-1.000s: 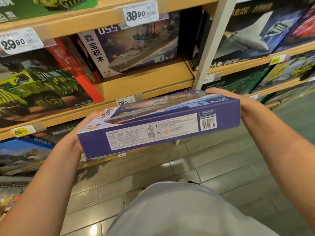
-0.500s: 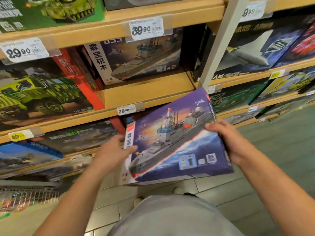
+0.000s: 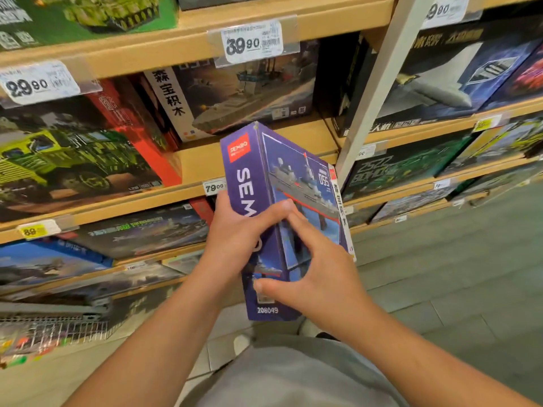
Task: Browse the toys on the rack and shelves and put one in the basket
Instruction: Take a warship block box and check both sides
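A purple SEMBO warship brick-set box (image 3: pixel 252 183) stands on end in front of the wooden shelves (image 3: pixel 293 24). The left hand (image 3: pixel 235 239) grips its spine; the right hand (image 3: pixel 317 274) pinches its front face.

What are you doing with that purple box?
A person is standing at toy shelves in a shop, holding a purple ship building-set box upright in front of them. The left hand grips its narrow side and the right hand holds the picture side. More boxed sets sit on the shelves behind. No basket can be made out for certain.
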